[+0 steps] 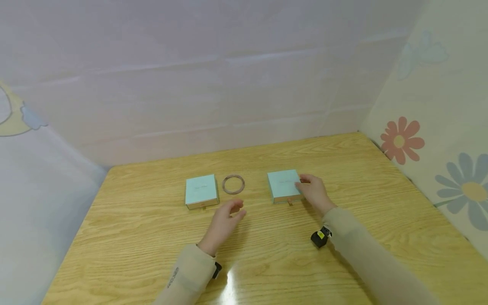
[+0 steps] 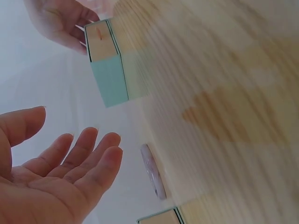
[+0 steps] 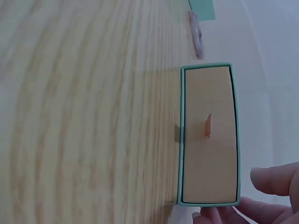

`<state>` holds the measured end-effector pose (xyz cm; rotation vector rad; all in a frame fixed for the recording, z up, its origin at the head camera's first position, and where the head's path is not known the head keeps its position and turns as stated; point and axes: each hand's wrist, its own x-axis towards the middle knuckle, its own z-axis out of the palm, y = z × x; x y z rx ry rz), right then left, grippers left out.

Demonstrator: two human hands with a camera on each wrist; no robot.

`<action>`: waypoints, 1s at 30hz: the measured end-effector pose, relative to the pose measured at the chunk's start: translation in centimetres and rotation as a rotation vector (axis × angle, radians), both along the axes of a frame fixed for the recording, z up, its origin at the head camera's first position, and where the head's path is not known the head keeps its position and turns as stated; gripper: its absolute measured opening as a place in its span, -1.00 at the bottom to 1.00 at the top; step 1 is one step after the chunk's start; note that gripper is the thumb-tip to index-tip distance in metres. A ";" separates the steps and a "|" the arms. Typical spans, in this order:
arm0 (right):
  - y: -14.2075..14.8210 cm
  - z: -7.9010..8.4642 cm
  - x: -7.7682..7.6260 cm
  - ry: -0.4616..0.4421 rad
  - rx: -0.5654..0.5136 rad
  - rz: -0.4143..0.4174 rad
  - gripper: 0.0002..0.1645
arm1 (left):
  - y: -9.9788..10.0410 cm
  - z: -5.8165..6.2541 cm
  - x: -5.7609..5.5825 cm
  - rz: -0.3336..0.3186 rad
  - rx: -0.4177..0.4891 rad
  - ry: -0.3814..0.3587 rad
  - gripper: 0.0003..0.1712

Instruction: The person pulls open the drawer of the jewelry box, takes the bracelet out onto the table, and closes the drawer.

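Two mint-green drawer-style gift boxes stand on the wooden table, each with a beige front and a small ribbon tab. My right hand [image 1: 314, 192] is at the right side of the right box [image 1: 284, 184]; its fingers touch that side, and the thumb [image 3: 273, 179] hovers over the top edge. A pale purplish bangle [image 1: 223, 185] lies flat just right of the left box [image 1: 201, 189]. In front of the bangle my left hand [image 1: 224, 222] hovers with relaxed fingers and nothing in it. Both box drawers sit pushed in.
The wood-grain table [image 1: 133, 254] reaches back to a pale cloth wall [image 1: 213, 84]. On the right stands a wall panel printed with flowers [image 1: 399, 141]. A black wrist device [image 1: 320, 238] hangs below the right sleeve, close over the table.
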<state>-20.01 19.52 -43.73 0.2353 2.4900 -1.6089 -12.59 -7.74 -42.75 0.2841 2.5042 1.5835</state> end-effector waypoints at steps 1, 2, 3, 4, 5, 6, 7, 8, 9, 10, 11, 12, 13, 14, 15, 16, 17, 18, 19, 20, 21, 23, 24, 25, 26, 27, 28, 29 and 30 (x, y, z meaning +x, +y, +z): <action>0.0 -0.1 -0.2 -0.010 -0.010 -0.006 -0.44 | 0.2 0.0 0.0 -0.005 0.005 -0.003 -0.57; 0.1 -0.2 -0.4 -0.016 -0.008 -0.009 -0.46 | 0.3 -0.1 0.1 -0.011 0.007 -0.001 -0.57; 0.1 -0.2 -0.5 -0.022 -0.006 -0.014 -0.47 | 0.5 -0.1 0.1 -0.016 0.010 -0.001 -0.57; 0.1 -0.2 -0.7 -0.027 0.000 -0.017 -0.48 | 0.6 -0.2 0.1 -0.021 0.011 -0.002 -0.57; 0.2 -0.3 -0.8 -0.030 0.006 -0.024 -0.49 | 0.8 -0.2 0.1 -0.023 0.013 -0.003 -0.58; 0.2 -0.4 -1.0 -0.034 0.007 -0.030 -0.50 | 0.9 -0.3 0.1 -0.024 0.014 -0.004 -0.58; 0.2 -0.4 -1.1 -0.036 0.011 -0.032 -0.50 | 1.1 -0.3 0.1 -0.024 0.016 -0.007 -0.58; 0.2 -0.4 -1.2 -0.039 0.017 -0.035 -0.50 | 1.2 -0.2 0.0 -0.023 0.020 -0.010 -0.59; 0.2 -0.5 -1.3 -0.041 0.021 -0.038 -0.51 | 1.4 -0.2 0.0 -0.022 0.023 -0.014 -0.59; 0.3 -0.6 -1.4 -0.043 0.023 -0.040 -0.51 | 1.6 -0.2 0.0 -0.023 0.024 -0.016 -0.59; 0.3 -0.7 -1.5 -0.043 0.026 -0.041 -0.51 | 1.7 -0.2 0.0 -0.024 0.026 -0.018 -0.59; 0.3 -0.8 -1.6 -0.042 0.035 -0.038 -0.51 | 1.8 -0.2 0.0 -0.025 0.030 -0.022 -0.59; 0.3 -0.8 -1.7 -0.042 0.044 -0.037 -0.52 | 1.9 -0.1 0.0 -0.024 0.032 -0.024 -0.59; 0.4 -0.9 -1.8 -0.041 0.050 -0.036 -0.52 | 2.1 -0.1 0.0 -0.022 0.035 -0.028 -0.60; 0.4 -1.0 -1.9 -0.039 0.057 -0.032 -0.52 | 2.2 -0.1 0.0 -0.019 0.036 -0.032 -0.60; 0.5 -1.0 -2.0 -0.037 0.065 -0.028 -0.53 | 2.3 0.0 0.0 -0.018 0.036 -0.033 -0.60; 0.5 -1.0 -2.0 -0.033 0.073 -0.023 -0.53 | 2.4 0.0 0.0 -0.016 0.037 -0.032 -0.61; 0.6 -1.0 -2.1 -0.034 0.078 -0.019 -0.53 | 2.5 0.0 -0.1 -0.013 0.038 -0.037 -0.61; 0.6 -1.0 -2.1 -0.036 0.077 -0.017 -0.53 | 2.6 0.0 -0.1 -0.012 0.039 -0.041 -0.61; 0.7 -0.9 -2.1 -0.037 0.075 -0.015 -0.54 | 2.7 0.0 -0.1 -0.010 0.044 -0.050 -0.61; 0.7 -0.9 -2.1 -0.038 0.081 -0.013 -0.55 | 2.8 -0.1 -0.1 -0.010 0.047 -0.056 -0.61; 0.8 -0.7 -2.1 -0.040 0.088 -0.012 -0.56 | 3.1 -0.1 -0.2 -0.013 0.049 -0.060 -0.62; 0.8 -0.7 -2.2 -0.045 0.091 -0.014 -0.57 | 3.2 -0.1 -0.3 -0.012 0.051 -0.066 -0.62; 0.8 -0.6 -2.2 -0.047 0.099 -0.014 -0.57 | 3.4 -0.2 -0.3 -0.014 0.051 -0.065 -0.63; 0.7 -0.5 -2.2 -0.050 0.104 -0.016 -0.58 | 3.5 -0.2 -0.4 -0.017 0.050 -0.061 -0.63; 0.7 -0.5 -2.2 -0.053 0.110 -0.018 -0.58 | 3.7 -0.3 -0.4 -0.021 0.050 -0.057 -0.64; 0.7 -0.4 -2.2 -0.057 0.111 -0.020 -0.58 | 3.8 -0.3 -0.5 -0.024 0.049 -0.053 -0.65; 0.7 -0.3 -2.2 -0.060 0.112 -0.022 -0.58 | 4.0 -0.3 -0.5 -0.024 0.052 -0.057 -0.66; 0.7 -0.3 -2.2 -0.064 0.105 -0.029 -0.58 | 4.2 -0.3 -0.5 -0.024 0.051 -0.057 -0.67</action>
